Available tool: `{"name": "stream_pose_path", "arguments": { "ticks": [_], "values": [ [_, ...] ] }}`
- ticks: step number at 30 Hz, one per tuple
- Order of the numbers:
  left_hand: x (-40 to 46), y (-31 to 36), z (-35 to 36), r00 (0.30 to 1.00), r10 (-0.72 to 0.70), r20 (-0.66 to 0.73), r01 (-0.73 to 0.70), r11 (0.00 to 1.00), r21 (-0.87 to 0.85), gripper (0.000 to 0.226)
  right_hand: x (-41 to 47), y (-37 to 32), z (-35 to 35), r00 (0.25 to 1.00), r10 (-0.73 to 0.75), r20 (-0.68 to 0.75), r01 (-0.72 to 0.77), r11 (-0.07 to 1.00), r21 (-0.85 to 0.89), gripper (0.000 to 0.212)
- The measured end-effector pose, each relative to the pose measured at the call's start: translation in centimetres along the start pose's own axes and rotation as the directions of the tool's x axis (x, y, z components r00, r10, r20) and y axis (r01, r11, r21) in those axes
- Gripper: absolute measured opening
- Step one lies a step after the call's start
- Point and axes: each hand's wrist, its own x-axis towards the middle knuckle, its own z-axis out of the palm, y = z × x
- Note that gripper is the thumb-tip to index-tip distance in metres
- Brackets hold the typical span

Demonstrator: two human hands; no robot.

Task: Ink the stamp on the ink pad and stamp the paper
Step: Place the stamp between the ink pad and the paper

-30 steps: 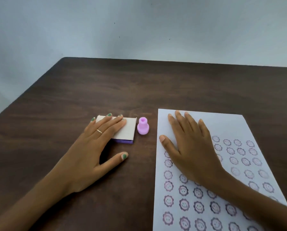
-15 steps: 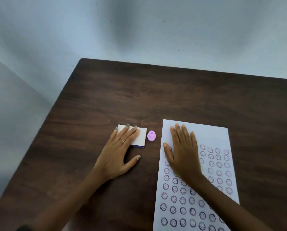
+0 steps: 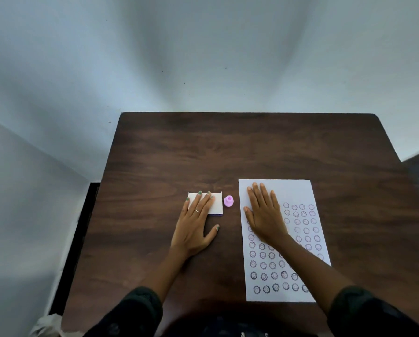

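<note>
Looking down over the counter, I have both hands lying flat with nothing in either grip: my left hand is spread palm-down with its fingertips resting on the white lid of the ink pad, and my right hand is pressed open on the upper left part of the paper, fingers together and pointing away from me. The stamp, a small pink knob, stands upright on the bare wood in the gap between the two, just beside the right edge of the ink pad and a little apart from the left edge of the paper. That gap is what the next move turns on, as I judge it. The stamp sits up and to the right of my left fingertips and to the left of my right index finger, so either hand could take it; the left fingertips look slightly closer, but the left hand is holding the pad, which appears closed under its white cover. My guess is that the pad must be opened first, and that the right hand, free to leave the sheet, should slide left and pinch the stamp from above, since its axis runs straight up toward the camera. Rows of purple smiley prints already cover most of the paper; the top strip, beyond my right fingertips, is blank.
</note>
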Motion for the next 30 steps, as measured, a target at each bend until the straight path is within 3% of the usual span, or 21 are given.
{"name": "stream_pose_path", "arguments": {
  "ticks": [30],
  "values": [
    [1.2,0.7,-1.3,1.000,0.020,0.003,-0.020,0.993,0.113,0.069,0.5,0.4,-1.2,0.996,-0.084,0.003,0.084,0.995,0.050,0.066]
  ]
}}
